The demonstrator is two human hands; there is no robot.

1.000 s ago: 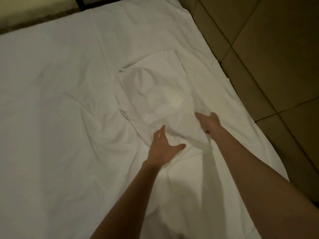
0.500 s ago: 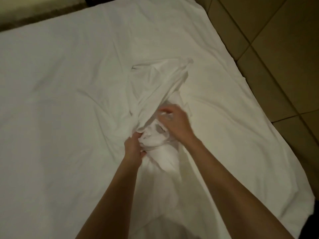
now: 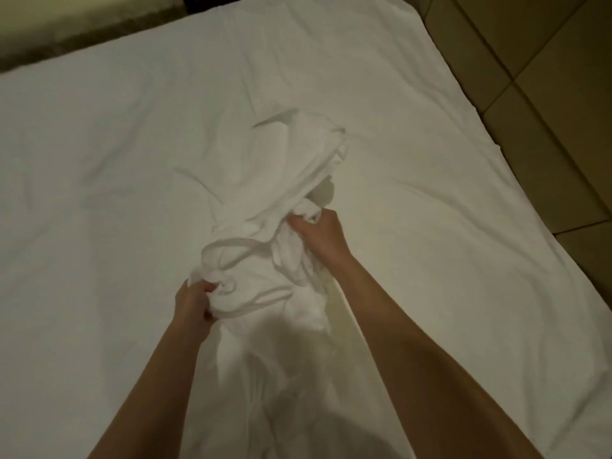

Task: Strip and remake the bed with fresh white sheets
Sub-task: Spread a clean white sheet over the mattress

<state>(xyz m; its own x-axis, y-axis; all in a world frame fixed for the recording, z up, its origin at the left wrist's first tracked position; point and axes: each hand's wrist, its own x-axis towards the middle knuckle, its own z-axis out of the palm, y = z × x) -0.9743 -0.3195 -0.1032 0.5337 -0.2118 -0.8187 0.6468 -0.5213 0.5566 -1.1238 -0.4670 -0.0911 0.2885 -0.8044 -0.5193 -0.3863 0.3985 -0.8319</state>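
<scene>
A bunched white sheet (image 3: 265,207) rises in a crumpled ridge from the middle of the bed. My left hand (image 3: 193,304) grips its near end, fingers curled into the folds. My right hand (image 3: 319,235) grips the cloth farther up on the right side. The bundle lies on a flat white sheet (image 3: 116,160) that covers the whole mattress and hangs over its right edge. Part of the bundle trails down toward me between my forearms.
Beige floor tiles (image 3: 546,77) run along the right side of the bed. A dark strip of wall or headboard (image 3: 82,34) borders the far edge at the top left.
Both hands have closed on the loose sheet and gathered it into a tighter bundle. A second ago the left hand was open above it. The view has shifted left.
</scene>
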